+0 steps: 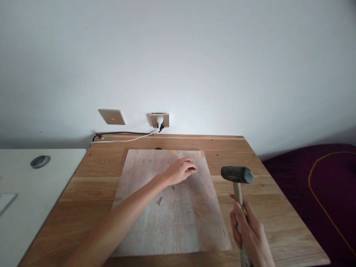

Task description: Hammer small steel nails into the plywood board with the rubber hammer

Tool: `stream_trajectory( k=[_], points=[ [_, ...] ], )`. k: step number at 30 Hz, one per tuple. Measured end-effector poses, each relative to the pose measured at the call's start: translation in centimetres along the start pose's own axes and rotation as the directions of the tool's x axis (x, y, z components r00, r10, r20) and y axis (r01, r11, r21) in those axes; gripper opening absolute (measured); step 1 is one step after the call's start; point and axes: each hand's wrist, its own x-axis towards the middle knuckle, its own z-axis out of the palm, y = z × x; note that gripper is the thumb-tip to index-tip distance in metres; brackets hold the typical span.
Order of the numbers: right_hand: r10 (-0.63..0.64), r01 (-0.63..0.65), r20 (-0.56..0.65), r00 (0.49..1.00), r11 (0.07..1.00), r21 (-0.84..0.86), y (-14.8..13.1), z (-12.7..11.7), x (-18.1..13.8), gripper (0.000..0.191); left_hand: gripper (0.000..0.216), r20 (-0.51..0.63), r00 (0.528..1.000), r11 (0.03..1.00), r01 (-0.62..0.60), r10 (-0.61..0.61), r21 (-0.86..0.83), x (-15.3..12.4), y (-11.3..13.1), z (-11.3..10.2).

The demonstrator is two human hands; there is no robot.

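My right hand [249, 231] is closed round the wooden handle of a hammer [237, 175], whose dark head is raised above the right part of a pale plywood board [183, 218]. The board lies flat on a wooden table [91, 185]. My left hand [180, 170] reaches over the board's upper middle with its fingers curled downward together; what they pinch is too small to make out. Loose nails [160, 201] lie on the board just below that hand. A row of small nail heads [155, 161] runs along the board's far part.
Wall sockets sit behind the table, one with a white plug [159, 121] whose cable [122, 140] trails along the table's back edge. A white desk [33, 196] with a round grommet [40, 161] adjoins on the left. A dark red bed cover [319, 185] lies to the right.
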Motion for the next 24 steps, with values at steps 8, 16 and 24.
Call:
stream_trajectory(
  k=[8, 16, 24],
  points=[
    [0.024, -0.029, 0.066, 0.998, 0.996, 0.084, 2.0, 0.8, -1.7, 0.073, 0.022, 0.123, 0.991, 0.991, -0.070, 0.056, 0.115, -1.4, 3.4, 3.6],
    [0.028, -0.023, 0.123, 0.992, 0.999, -0.044, 2.9, 0.4, -1.9, 0.073, 0.015, 0.065, 0.998, 1.000, 0.022, -0.021, -0.010, -1.5, 3.0, 5.1],
    [0.008, 0.000, 0.043, 0.999, 0.985, -0.174, 1.0, -0.7, -4.1, 0.072, 0.054, 0.027, 0.986, 0.968, 0.167, -0.165, -0.186, -1.4, 2.6, 5.5]
  ],
)
